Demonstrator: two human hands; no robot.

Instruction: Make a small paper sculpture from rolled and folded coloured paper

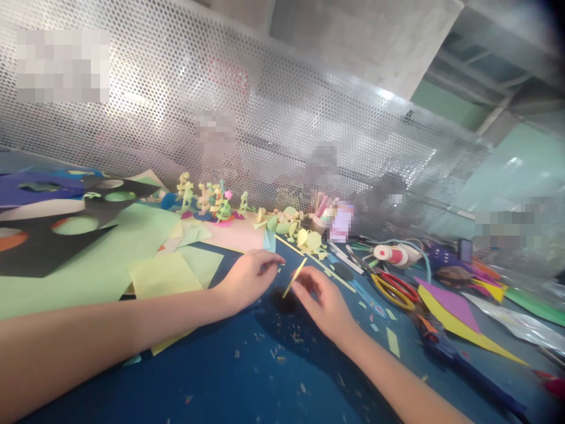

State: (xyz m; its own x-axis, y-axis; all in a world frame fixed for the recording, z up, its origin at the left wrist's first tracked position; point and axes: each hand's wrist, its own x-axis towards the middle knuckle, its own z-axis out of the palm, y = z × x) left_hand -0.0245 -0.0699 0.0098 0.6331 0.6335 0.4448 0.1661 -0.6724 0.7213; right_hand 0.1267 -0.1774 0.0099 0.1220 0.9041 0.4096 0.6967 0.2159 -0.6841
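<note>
A thin pale-yellow paper piece (295, 278), seen as a narrow strip, stands tilted at the fingertips of my right hand (325, 303), which is closed on it. Left of it, my left hand (249, 280) hovers over the table with bent fingers, thumb and index close together. A tiny speck shows by those fingertips, too small to name. Below and between both hands a dark round disc (282, 299) lies on the blue table (212, 377). Past the hands sit several pale-green and yellow paper discs (309, 238), and a long narrow paper strip (326, 268) lies slantwise.
Green paper sheets (145, 235) and black cut-out sheets (30, 259) cover the left. Small paper figures (212, 200) stand at the back. To the right are scissors (392, 288), a red-and-white spool (391, 254), a blue glue gun (468, 371) and a phone (342, 221). Paper scraps litter the front.
</note>
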